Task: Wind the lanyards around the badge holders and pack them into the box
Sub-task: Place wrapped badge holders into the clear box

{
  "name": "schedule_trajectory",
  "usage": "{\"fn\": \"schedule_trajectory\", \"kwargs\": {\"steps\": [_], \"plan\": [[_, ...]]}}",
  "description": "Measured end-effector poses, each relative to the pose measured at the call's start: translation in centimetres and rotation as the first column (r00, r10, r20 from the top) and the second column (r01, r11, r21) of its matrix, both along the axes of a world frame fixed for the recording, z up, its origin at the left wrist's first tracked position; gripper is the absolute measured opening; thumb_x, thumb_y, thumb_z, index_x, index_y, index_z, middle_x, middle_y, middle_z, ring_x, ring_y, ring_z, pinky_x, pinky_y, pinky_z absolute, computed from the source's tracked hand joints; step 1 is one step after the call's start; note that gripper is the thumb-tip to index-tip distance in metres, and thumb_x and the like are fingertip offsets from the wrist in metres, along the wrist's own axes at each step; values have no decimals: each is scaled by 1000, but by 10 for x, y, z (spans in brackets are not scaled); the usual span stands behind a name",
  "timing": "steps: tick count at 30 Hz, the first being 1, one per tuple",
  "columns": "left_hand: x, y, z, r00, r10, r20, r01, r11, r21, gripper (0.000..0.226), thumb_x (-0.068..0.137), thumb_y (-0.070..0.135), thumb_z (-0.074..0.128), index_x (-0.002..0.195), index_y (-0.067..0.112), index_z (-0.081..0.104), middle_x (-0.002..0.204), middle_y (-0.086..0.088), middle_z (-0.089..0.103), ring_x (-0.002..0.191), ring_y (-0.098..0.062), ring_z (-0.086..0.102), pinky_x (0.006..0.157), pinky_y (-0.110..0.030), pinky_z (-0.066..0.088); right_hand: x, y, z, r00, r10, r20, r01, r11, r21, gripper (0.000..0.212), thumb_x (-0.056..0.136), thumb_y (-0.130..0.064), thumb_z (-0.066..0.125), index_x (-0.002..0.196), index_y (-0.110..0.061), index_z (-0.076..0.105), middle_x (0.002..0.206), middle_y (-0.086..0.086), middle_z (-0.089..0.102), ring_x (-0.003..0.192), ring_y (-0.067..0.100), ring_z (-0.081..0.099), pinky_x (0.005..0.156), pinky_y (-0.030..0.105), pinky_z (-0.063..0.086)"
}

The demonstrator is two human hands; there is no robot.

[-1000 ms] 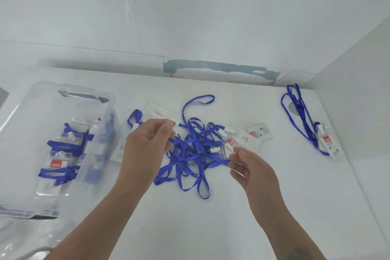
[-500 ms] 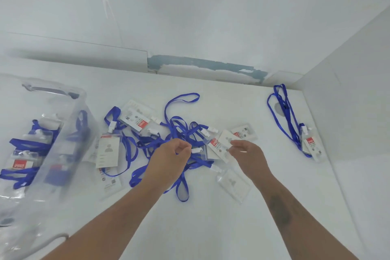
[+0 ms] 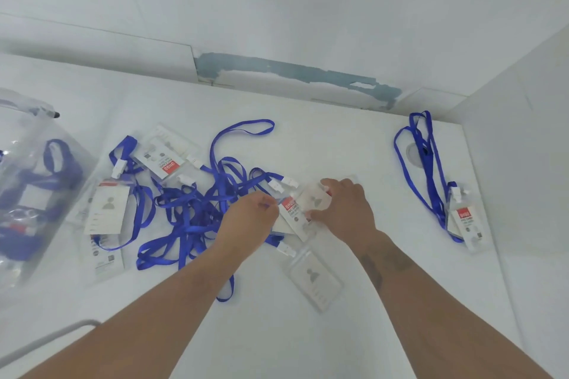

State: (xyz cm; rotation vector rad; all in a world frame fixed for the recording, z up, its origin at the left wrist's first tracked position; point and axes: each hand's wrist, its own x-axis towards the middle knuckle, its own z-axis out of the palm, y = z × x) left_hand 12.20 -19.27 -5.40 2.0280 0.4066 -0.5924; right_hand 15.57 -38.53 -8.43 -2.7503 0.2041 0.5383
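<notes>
The badge holder I was working on lay on the white table, just right of the blue tangle of lanyards. My right hand covered its right part, fingers curled over the far edge and thumb at the near edge, so it gripped the holder. My left hand sat at the holder's left end, fingertips bunched together where the white clip met the strap; I took it as pinching there, though the fingers hid exactly what they pinched.

A second holder lay flat just nearer to me, its clip touching the strap under my left wrist. Left of the tangle were more holders: one showing a pale card, one with a red label beyond it, and another partly under the pale card.

Well apart, by the right wall, a lone lanyard stretched away from its own holder.

At the far left stood the clear box, blurred at the edge of my view, with blue straps and packed holders visible through its wall. A grey bar crossed the near left corner.
</notes>
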Motion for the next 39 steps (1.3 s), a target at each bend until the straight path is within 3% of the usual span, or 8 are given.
{"fn": "schedule_trajectory", "kwargs": {"steps": [4, 8, 16, 18, 27, 30, 32, 39], "plan": [[0, -9, 2, 997, 23, -76, -25, 999, -29, 17, 95, 29, 53, 108, 31, 63, 91, 13, 69, 80, -12, 68, 79, -34, 58, 3, -12, 0, 998, -39, -47, 45, 992, 115, 23, 78, -45, 73, 95, -33, 62, 91, -10, 57, 94, 16, 52, 74, 27, 42], [1, -12, 11, 996, 59, -63, -65, 994, -91, 20, 91, 41, 59, 106, 29, 64, 97, 15, 70, 89, -11, 68, 89, -39, 56, 5, -16, 25, 955, -252, -157, 297, 835, 464, 11, 87, -30, 71, 95, -23, 66, 91, -9, 67, 84, 9, 62, 75, 22, 46], [1, -10, 43, 968, 188, -165, -240, 885, -400, 26, 84, 32, 76, 99, 12, 70, 97, -6, 75, 88, -16, 73, 81, -31, 60, -23, 12, 68, 676, -344, -651, 667, -89, 740, 18, 89, -12, 70, 81, -17, 55, 77, 0, 65, 71, 14, 63, 71, 25, 54], [3, -4, 53, 948, 274, -164, -319, 818, -479, 12, 86, 20, 74, 94, 12, 73, 91, -7, 77, 85, -17, 74, 83, -33, 60, -30, 25, 76, 669, -298, -681, 657, -192, 729, 13, 91, -10, 67, 84, -15, 57, 80, 2, 71, 77, 16, 68, 72, 24, 57], [10, 46, 91, 906, 400, -136, -397, 696, -598, 11, 91, 11, 67, 101, 15, 69, 87, -7, 78, 84, -24, 76, 74, -31, 61, -59, 38, 107, 885, -449, -126, 349, 458, 818, 21, 90, -25, 68, 109, -30, 63, 110, -12, 68, 97, 8, 65, 77, 21, 51], [10, 56, 102, 931, 330, -157, -353, 701, -619, 12, 90, 7, 66, 100, 13, 68, 88, -7, 78, 82, -26, 76, 75, -33, 61, -62, 42, 114, 976, -218, 1, 140, 630, 764, 61, 83, -28, 75, 134, -43, 46, 131, -25, 52, 120, -5, 50, 94, 18, 45], [9, 60, 107, 954, 256, -158, -297, 713, -636, 17, 90, 4, 64, 101, 14, 70, 93, -8, 78, 81, -24, 75, 76, -32, 61, -59, 46, 118, 992, -121, 37, 60, 710, 702, 54, 81, -30, 73, 127, -47, 49, 130, -23, 55, 120, -2, 51, 96, 21, 44], [7, 71, 122, 959, 203, -196, -282, 672, -684, 19, 89, 4, 65, 106, 12, 71, 101, -12, 77, 85, -26, 76, 76, -31, 62, -48, 49, 133, 964, -241, 111, 55, 592, 804, 17, 96, -17, 59, 107, -27, 68, 96, -13, 74, 91, -1, 67, 75, 10, 48]]}}
